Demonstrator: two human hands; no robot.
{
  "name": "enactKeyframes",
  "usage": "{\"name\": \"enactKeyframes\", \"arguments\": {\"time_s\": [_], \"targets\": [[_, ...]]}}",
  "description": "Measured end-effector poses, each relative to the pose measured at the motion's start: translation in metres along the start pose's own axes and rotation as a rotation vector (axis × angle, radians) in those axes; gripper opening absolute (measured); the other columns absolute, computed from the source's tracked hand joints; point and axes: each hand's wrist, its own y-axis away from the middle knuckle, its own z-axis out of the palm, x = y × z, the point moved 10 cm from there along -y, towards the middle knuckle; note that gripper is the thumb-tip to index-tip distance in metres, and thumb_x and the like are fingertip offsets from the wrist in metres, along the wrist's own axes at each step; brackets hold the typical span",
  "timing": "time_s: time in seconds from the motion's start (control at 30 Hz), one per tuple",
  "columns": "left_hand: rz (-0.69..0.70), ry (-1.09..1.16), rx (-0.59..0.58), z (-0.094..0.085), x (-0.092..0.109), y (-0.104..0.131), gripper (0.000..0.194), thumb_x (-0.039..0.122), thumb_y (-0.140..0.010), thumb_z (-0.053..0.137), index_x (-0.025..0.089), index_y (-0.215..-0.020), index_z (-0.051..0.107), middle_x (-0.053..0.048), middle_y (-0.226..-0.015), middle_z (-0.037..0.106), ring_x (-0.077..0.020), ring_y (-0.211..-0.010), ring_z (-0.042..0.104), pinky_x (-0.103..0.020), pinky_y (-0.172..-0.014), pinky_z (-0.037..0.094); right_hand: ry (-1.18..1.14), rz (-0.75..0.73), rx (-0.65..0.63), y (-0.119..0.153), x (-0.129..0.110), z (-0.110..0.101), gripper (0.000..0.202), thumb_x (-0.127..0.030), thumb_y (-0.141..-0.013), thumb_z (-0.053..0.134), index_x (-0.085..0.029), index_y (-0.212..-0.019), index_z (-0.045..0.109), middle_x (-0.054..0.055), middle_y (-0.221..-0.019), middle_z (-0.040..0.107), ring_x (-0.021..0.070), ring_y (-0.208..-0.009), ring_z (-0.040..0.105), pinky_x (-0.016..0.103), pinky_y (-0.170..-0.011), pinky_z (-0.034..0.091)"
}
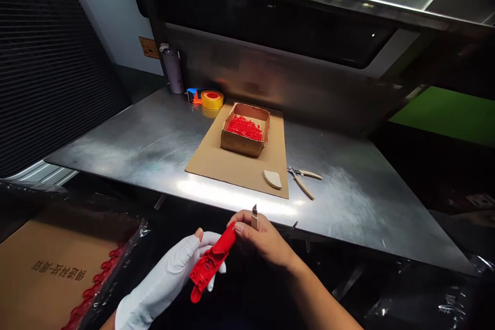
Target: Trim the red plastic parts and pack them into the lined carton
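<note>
A red moulded plastic part, long and hollowed at its lower end, is held in front of the table edge. My left hand, in a white glove with a bare thumb tip, grips it from the left and below. My bare right hand pinches the upper end between thumb and finger. A utility knife is also in my right hand, its blade pointing up; most of its handle is hidden by the fingers.
On the metal table, a cardboard sheet carries a box of small red pieces and a pale wedge-shaped block. Pliers, yellow tape and a spray can stand around. A carton with red parts is lower left.
</note>
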Motion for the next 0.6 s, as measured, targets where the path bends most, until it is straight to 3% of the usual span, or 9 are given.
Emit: {"name": "enactKeyframes", "arguments": {"time_s": [0.13, 0.27, 0.37, 0.47, 0.6], "targets": [[0.001, -0.066, 0.028, 0.003, 0.009, 0.001, 0.059, 0.065, -0.095, 0.034, 0.013, -0.098, 0.063, -0.009, -0.083, 0.07, -0.0135, -0.056, 0.057, -0.024, -0.052, 0.043, 0.025, 0.019, -0.011, -0.002, 0.002, 0.004, 0.038, -0.053, -0.087, 0.068, -0.016, -0.093, 0.064, -0.001, -0.069, 0.054, 0.0096, -0.056, 0.042, 0.023, -0.051, 0.033], [0.009, -0.142, -0.015, 0.01, 0.008, 0.003, 0.055, 0.065, -0.092, 0.045, 0.013, -0.085, 0.06, -0.006, -0.074, 0.065, -0.0123, -0.055, 0.057, -0.02, -0.048, 0.04, 0.139, 0.064, -0.05, -0.001, 0.0, 0.024, 0.04, -0.055, -0.087, 0.067, -0.016, -0.094, 0.063, 0.001, -0.076, 0.057, 0.0123, -0.066, 0.048, 0.025, -0.061, 0.04], [0.011, -0.146, -0.025, 0.0, 0.004, 0.011, 0.051, 0.064, -0.089, 0.052, 0.014, -0.093, 0.058, -0.004, -0.072, 0.063, -0.0113, -0.055, 0.055, -0.019, -0.048, 0.04, 0.309, 0.083, -0.059, -0.001, -0.005, 0.031, 0.042, -0.056, -0.086, 0.068, -0.018, -0.104, 0.065, 0.004, -0.087, 0.06, 0.0168, -0.08, 0.054, 0.028, -0.072, 0.046], [0.079, -0.096, 0.093, -0.044, 0.012, 0.032, 0.048, 0.06, -0.092, 0.05, 0.014, -0.104, 0.059, -0.004, -0.079, 0.063, -0.0121, -0.061, 0.057, -0.021, -0.055, 0.043, 0.43, 0.077, 0.06, -0.004, -0.017, 0.011, 0.047, -0.056, -0.082, 0.07, -0.023, -0.115, 0.065, 0.003, -0.086, 0.058, 0.0183, -0.077, 0.057, 0.028, -0.067, 0.051], [0.15, -0.12, 0.507, -0.151, 0.024, 0.094, 0.048, 0.059, -0.096, 0.039, 0.018, -0.113, 0.055, -0.004, -0.088, 0.057, -0.0125, -0.067, 0.056, -0.024, -0.061, 0.045, 0.677, -0.009, 0.286, -0.01, -0.049, -0.034, 0.048, -0.053, -0.076, 0.072, -0.026, -0.116, 0.067, 0.004, -0.088, 0.064, 0.0214, -0.073, 0.063, 0.027, -0.057, 0.054]]}}
